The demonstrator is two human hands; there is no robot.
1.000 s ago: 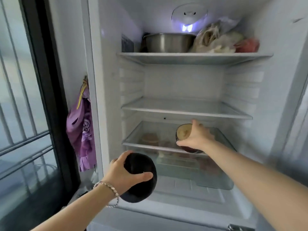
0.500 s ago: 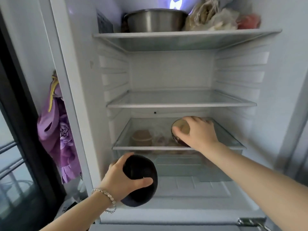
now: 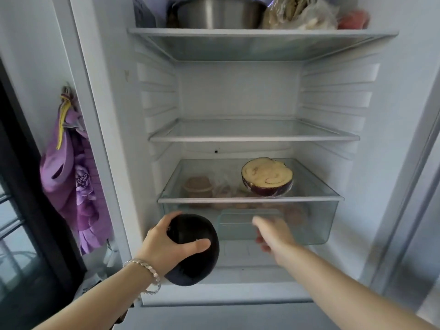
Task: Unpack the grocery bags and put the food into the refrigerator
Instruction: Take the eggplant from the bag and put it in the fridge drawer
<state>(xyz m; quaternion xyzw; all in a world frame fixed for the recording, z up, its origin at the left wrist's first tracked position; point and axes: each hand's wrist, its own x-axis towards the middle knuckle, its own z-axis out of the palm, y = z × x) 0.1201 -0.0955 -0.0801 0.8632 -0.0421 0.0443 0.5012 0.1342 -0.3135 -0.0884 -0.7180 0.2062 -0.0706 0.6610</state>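
The refrigerator stands open in front of me. A cut eggplant half (image 3: 267, 178), pale flesh facing up and wrapped in clear film, lies on the lowest glass shelf (image 3: 250, 200) above the drawer. My left hand (image 3: 166, 246) grips a whole dark round eggplant (image 3: 194, 254) in front of the drawer's left corner. My right hand (image 3: 273, 234) is blurred, empty, with relaxed fingers, hanging in front of the clear drawer (image 3: 316, 225), below and apart from the cut half.
A steel pot (image 3: 219, 11) and plastic-wrapped food (image 3: 300, 15) fill the top shelf. The middle glass shelf (image 3: 254, 138) is bare. Small tubs and packets (image 3: 197, 186) show inside the drawer. Purple bags (image 3: 71, 167) hang on the wall at left.
My right hand has let go of the cut eggplant half on the lowest shelf and pulled back down toward me. The left hand still holds the whole eggplant. My view moved closer.
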